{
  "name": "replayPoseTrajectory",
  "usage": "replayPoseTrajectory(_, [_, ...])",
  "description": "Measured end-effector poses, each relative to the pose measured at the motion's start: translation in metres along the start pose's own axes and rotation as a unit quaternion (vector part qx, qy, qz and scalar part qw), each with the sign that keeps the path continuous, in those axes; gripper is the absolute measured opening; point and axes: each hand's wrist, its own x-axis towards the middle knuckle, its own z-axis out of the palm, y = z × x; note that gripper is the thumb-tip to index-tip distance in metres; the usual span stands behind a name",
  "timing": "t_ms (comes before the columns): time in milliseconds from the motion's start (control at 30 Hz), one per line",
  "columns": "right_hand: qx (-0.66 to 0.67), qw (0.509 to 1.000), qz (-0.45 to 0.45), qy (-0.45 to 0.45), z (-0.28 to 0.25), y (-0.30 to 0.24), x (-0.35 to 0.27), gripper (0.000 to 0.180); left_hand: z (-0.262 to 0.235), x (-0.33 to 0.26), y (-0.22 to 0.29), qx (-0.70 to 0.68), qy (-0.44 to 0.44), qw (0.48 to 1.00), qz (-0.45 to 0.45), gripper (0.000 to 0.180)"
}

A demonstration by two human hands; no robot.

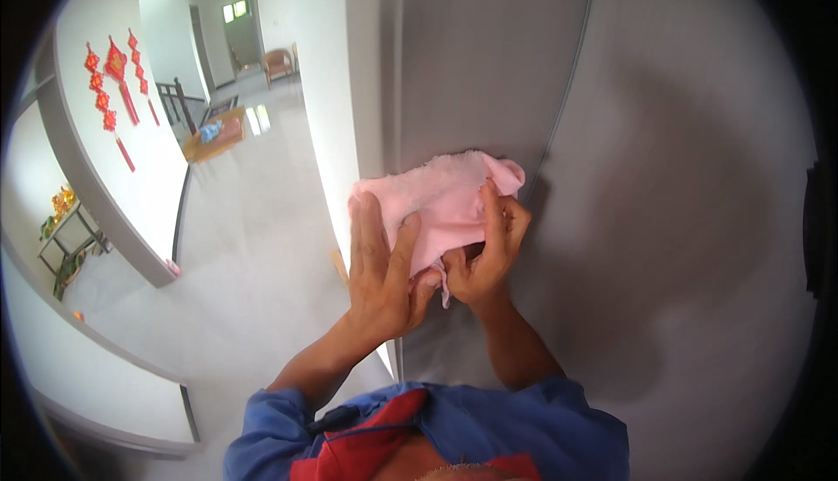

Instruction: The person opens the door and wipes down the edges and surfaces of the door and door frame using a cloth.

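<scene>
A pink cloth, fuzzy along its upper edge, is bunched up against the grey door frame and panel in front of me. My left hand lies on its left part, fingers stretched out and apart, with the thumb near the cloth's lower edge. At the right end, my right hand is closed on the cloth, its index finger pressing into a fold and its thumb below. A small end of cloth dangles between the two hands. Whatever lies behind the cloth is hidden.
A wide grey panel with shadows on it fills the right side. On the left, a pale glossy floor leads past a white wall with red hanging ornaments. Farther off are a low wooden table and a chair.
</scene>
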Motion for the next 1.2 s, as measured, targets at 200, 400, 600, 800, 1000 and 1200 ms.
replayPoseTrajectory(200, [-0.085,0.991,-0.072,0.07,0.029,-0.014,0.092,0.077,-0.021,0.094,-0.038,0.021,0.024,0.996,0.086,0.067])
replayPoseTrajectory(400, [-0.147,0.976,-0.134,0.093,0.026,-0.031,0.233,0.071,-0.059,0.228,-0.037,0.046,0.077,0.987,0.133,0.066])
replayPoseTrajectory(600, [-0.17,0.972,-0.108,0.123,0.019,-0.051,0.319,0.047,-0.089,0.308,-0.006,0.079,0.072,0.99,0.089,0.061])
replayPoseTrajectory(800, [-0.17,0.977,-0.086,0.095,0.023,-0.015,0.246,0.067,-0.051,0.246,-0.018,0.216,0.103,0.96,0.148,0.07])
replayPoseTrajectory(1000, [-0.126,0.99,0.022,0.065,0.013,0.029,0.097,0.077,-0.023,0.148,0.004,0.356,-0.2,0.882,0.235,0.068])
replayPoseTrajectory(1200, [-0.143,0.984,0.0,0.108,-0.016,0.028,0.21,0.064,-0.017,0.251,0.022,0.415,-0.074,0.866,0.269,0.067])
